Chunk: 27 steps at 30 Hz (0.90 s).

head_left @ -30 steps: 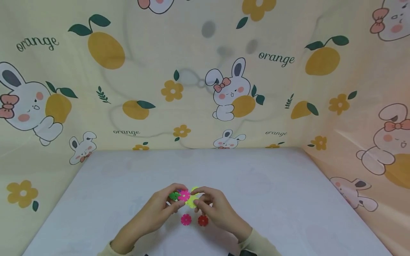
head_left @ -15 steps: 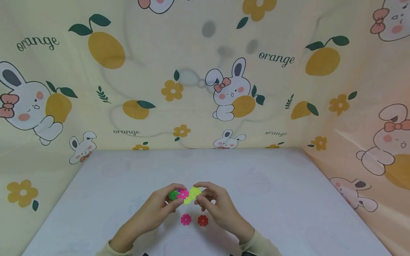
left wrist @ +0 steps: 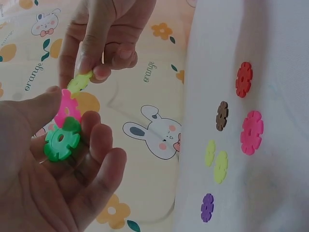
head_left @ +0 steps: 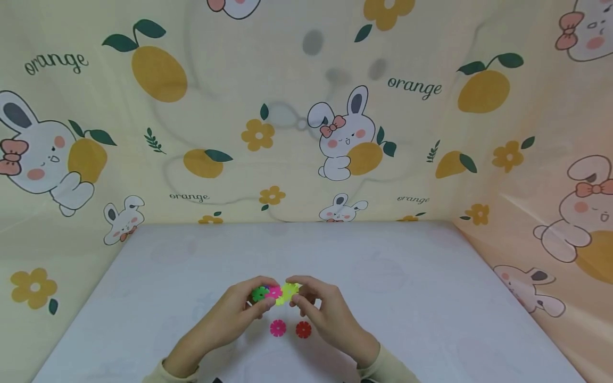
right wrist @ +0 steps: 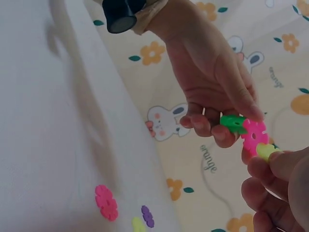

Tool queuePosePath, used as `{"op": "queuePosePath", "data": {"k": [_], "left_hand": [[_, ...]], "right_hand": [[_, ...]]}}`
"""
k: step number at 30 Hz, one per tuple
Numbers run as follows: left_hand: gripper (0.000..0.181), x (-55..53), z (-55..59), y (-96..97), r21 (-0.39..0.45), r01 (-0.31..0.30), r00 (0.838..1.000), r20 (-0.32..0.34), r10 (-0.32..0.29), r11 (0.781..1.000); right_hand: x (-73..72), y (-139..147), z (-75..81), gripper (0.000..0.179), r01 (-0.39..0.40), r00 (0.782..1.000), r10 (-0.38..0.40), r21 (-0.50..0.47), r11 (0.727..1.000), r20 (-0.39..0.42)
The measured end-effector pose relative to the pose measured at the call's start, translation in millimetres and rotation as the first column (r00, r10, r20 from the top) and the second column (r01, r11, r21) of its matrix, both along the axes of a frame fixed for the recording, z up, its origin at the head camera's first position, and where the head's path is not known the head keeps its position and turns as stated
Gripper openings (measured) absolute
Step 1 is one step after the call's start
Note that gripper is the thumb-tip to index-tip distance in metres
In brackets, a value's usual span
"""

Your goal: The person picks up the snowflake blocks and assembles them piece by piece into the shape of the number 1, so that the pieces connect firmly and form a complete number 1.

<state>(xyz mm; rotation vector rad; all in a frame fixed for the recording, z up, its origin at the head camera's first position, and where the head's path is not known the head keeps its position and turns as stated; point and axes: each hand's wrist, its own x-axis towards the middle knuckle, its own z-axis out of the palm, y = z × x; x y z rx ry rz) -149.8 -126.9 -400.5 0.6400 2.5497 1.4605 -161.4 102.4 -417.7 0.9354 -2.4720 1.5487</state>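
Observation:
My left hand point(head_left: 239, 304) pinches a pink notched flower disc point(left wrist: 66, 108) between thumb and fingers. A green notched disc point(left wrist: 63, 140) is joined to the pink one and sits over the curled fingers. From the other side, my right hand point(head_left: 328, 303) pinches a yellow notched disc point(right wrist: 266, 151) by its edge. The yellow disc meets the pink one's rim, overlapping it in the right wrist view. The held pieces are above the table, and fingertips hide part of the yellow disc.
On the white table point(head_left: 412, 298) lie a loose pink disc point(head_left: 278, 328) and a red disc point(head_left: 304, 330). The left wrist view also shows a brown disc point(left wrist: 222, 116), two yellow discs point(left wrist: 220, 167) and a purple disc point(left wrist: 207, 208). A printed cloth point(head_left: 287, 170) rises behind.
The yellow disc in my right hand has risen and then shifted slightly left against the pink disc. My left hand has moved only slightly left. The loose discs lie where they were.

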Motion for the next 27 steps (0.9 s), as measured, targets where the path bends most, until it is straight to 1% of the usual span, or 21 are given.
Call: {"op": "queuePosePath", "data": {"k": [5,10,18,27], "left_hand": [[0.028,-0.4,-0.2,-0.8,0.016,0.013,1.0,0.008,-0.013,1.0],[0.029,-0.1,0.7,-0.2,0.019,0.006,1.0,0.017,-0.006,1.0],[0.028,0.0,0.8,1.7,0.02,-0.005,1.0,0.03,0.004,1.0],[0.032,1.1,3.5,3.4,0.025,-0.011,0.999,0.042,0.01,1.0]], "right_hand": [[1.9,-0.9,1.6,0.031,0.001,1.0,0.0,0.023,1.0,-0.024],[3.3,-1.3,3.0,0.032,-0.003,0.999,0.005,0.03,1.0,-0.047],[3.8,-2.3,3.1,0.033,0.013,1.0,-0.012,0.043,0.999,-0.029],[4.2,-3.7,1.5,0.036,0.021,0.999,-0.018,0.045,0.999,-0.05]]}}
